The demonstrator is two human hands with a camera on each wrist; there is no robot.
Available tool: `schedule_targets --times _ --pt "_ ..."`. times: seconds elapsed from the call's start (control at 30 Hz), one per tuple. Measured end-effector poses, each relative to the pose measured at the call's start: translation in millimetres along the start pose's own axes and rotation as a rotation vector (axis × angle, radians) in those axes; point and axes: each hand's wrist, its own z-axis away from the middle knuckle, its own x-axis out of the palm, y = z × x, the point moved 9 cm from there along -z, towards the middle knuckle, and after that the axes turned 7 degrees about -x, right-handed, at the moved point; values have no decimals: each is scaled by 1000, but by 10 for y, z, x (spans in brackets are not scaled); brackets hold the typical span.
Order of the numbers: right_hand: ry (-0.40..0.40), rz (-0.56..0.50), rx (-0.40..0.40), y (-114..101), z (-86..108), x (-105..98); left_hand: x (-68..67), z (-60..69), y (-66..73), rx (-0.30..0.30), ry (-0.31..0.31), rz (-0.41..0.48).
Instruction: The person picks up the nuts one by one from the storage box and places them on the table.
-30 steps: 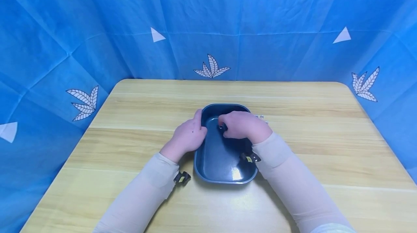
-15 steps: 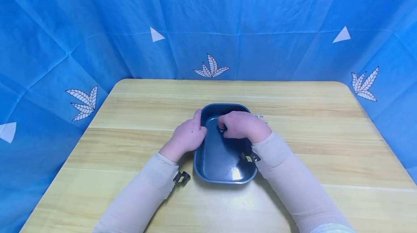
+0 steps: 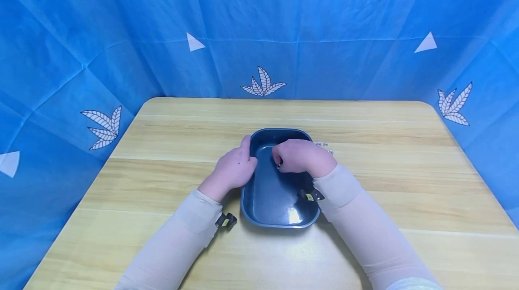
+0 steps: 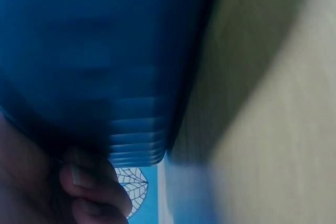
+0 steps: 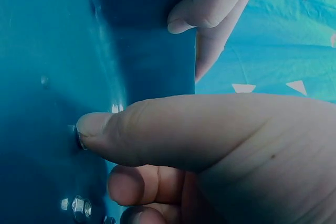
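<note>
A deep dark-blue tray (image 3: 269,200) stands on the wooden table. My left hand (image 3: 234,168) grips its left rim, thumb over the inner side; in the left wrist view curled fingers (image 4: 92,182) show beside the tray's outer wall. My right hand (image 3: 302,157) reaches into the tray's far half with bent fingers. Seen from the right wrist, the thumb presses down over a small shiny metal piece (image 5: 82,142), mostly hidden, apparently a nut in a pinch; the index finger is hidden. Metal hex nuts (image 5: 79,207) lie just below that, near the curled fingers.
Several small shiny pieces (image 3: 325,145) lie on the wooden table (image 3: 385,146) just right of the tray, partly hidden by the right hand. A blue patterned cloth (image 3: 344,33) hangs behind and at both sides.
The small shiny spot at my right fingertips shifts slightly nearer to the thumb as the fingers bend a little. The left hand and the tray stay where they were.
</note>
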Motion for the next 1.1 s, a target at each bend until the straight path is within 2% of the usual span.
schedule_targets --times 0.23,0.5,1.1 --pt "19 2 -22 -11 -19 -4 -10 7 -6 1 -2 2" --pt "-14 2 -38 -26 -16 26 -23 21 18 4 -12 12" --pt "-1 27 -59 -40 -25 11 -14 21 14 -8 -22 45"
